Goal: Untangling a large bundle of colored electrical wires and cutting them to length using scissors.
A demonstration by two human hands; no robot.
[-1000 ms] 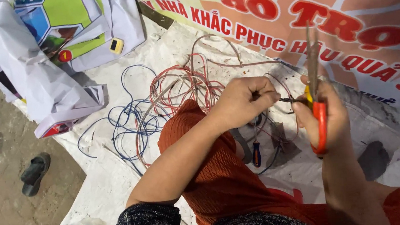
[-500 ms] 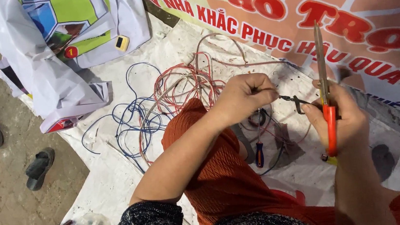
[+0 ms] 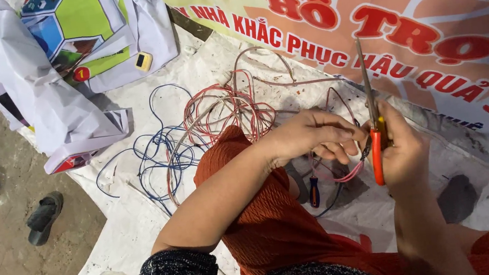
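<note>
Head view: right hand (image 3: 401,152) grips orange-handled scissors (image 3: 373,125), left hand (image 3: 316,136) pinches a thin wire (image 3: 344,176); most tangled wires (image 3: 218,113) lie unworked.

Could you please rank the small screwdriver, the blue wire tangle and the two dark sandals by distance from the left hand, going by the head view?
From the left hand:
1. Small screwdriver, just below it by the knee.
2. Blue wire tangle, to its left on the white sheet.
3. Dark sandals, far left on the bare ground.

Right hand (image 3: 404,152) grips orange-handled scissors (image 3: 373,125); left hand (image 3: 316,136) pinches a wire (image 3: 344,177) beside them
</note>
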